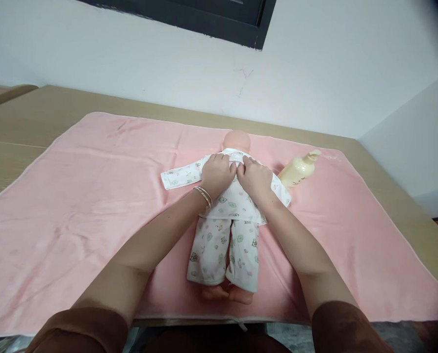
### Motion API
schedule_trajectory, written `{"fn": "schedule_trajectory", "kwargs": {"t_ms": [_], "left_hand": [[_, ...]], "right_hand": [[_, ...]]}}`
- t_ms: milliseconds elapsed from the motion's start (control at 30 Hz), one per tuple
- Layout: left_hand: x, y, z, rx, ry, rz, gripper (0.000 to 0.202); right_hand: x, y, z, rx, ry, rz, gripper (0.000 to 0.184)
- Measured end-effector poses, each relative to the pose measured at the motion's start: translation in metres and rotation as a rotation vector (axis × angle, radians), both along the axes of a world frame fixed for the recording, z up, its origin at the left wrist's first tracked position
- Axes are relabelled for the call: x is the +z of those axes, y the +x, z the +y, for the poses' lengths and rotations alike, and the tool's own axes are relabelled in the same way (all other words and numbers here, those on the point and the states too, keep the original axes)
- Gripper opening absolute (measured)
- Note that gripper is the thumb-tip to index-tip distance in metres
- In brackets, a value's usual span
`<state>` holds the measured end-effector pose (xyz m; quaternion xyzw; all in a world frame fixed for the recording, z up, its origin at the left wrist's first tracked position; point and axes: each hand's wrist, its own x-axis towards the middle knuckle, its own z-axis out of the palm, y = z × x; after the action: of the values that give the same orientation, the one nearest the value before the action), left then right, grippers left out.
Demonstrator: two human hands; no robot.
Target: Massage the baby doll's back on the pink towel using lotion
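A baby doll (237, 140) lies stretched out with its head toward the wall and its feet toward me. It wears a white printed shirt (228, 205) and matching trousers (211, 250). On the upper part of the shirt, just below the doll's head, my left hand (218, 175) pinches the fabric with bent fingers. Close beside it, my right hand (256, 179) grips the same area, the two thumbs almost meeting. The shirt's left sleeve spreads out flat; the other is partly behind my right forearm. My fingertips are partly hidden.
Under the doll a pink blanket (104, 206) covers most of the wooden table (67, 100). A cream pump bottle (297, 170) lies tilted to the right of the doll, near the sleeve. A white wall (189, 73) with a dark frame (219, 24) rises behind the table.
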<state>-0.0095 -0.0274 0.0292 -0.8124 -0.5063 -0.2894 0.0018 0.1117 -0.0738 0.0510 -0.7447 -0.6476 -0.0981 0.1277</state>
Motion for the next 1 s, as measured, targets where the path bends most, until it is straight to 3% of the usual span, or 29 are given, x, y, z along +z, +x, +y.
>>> {"fn": "schedule_trajectory", "kwargs": {"t_ms": [533, 1000], "left_hand": [[0.008, -0.006, 0.011, -0.063, -0.102, 0.021, 0.025], [0.000, -0.007, 0.018, -0.133, -0.171, -0.081, 0.034]], "right_hand": [[-0.019, 0.017, 0.015, 0.116, 0.079, 0.144, 0.048], [-0.022, 0.024, 0.021, 0.212, 0.050, 0.230, 0.051]]}}
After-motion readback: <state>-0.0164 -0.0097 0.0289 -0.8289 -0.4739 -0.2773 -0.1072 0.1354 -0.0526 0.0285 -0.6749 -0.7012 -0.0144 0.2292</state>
